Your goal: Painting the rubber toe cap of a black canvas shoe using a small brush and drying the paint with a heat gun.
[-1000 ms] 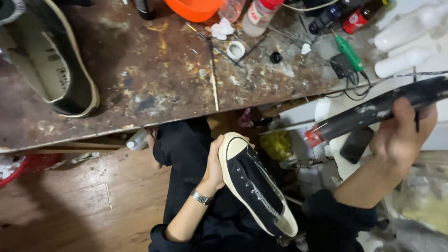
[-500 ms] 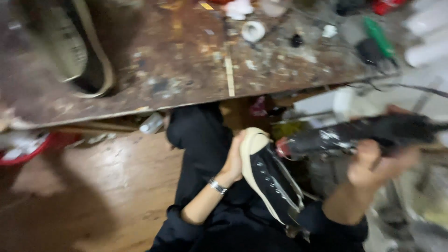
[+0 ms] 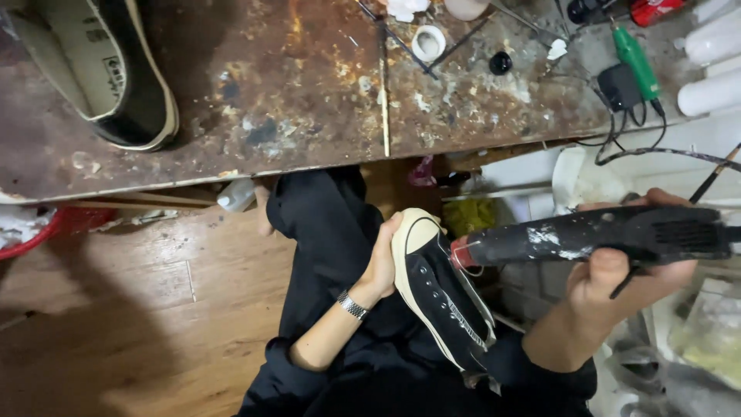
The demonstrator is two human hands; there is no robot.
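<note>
A wide, stained and rusty brown bench (image 3: 309,93) fills the top of the view, from ten o'clock across to two o'clock. Below it, at seven o'clock, lies a brown wooden floor (image 3: 116,309). The person's black-trousered legs (image 3: 324,232) run down the middle toward six o'clock.

On the bench at ten o'clock rests a second black canvas shoe with a cream sole (image 3: 100,77), its opening turned up. In the lap, just right of centre, sits the black canvas sneaker with a cream rubber toe cap and white stitching (image 3: 440,293), toe pointing to twelve o'clock and heel toward five o'clock. The left hand (image 3: 382,262), a metal watch on its wrist, has its grip closed around the sneaker's toe end from the nine o'clock side, fingers curled over the cream rim.

At three o'clock the right hand (image 3: 625,274) has its grip wrapped tight round a long black paint-flecked power tool with a red nose (image 3: 594,235). The tool lies level, its red nose pointing to nine o'clock and just beside the sneaker's toe cap; whether they touch cannot be told.

Smaller bench items sit toward one o'clock: a green-handled tool (image 3: 634,55), a black plug block (image 3: 617,85), a small white round cup (image 3: 428,40) and a little black cap (image 3: 500,63).
</note>
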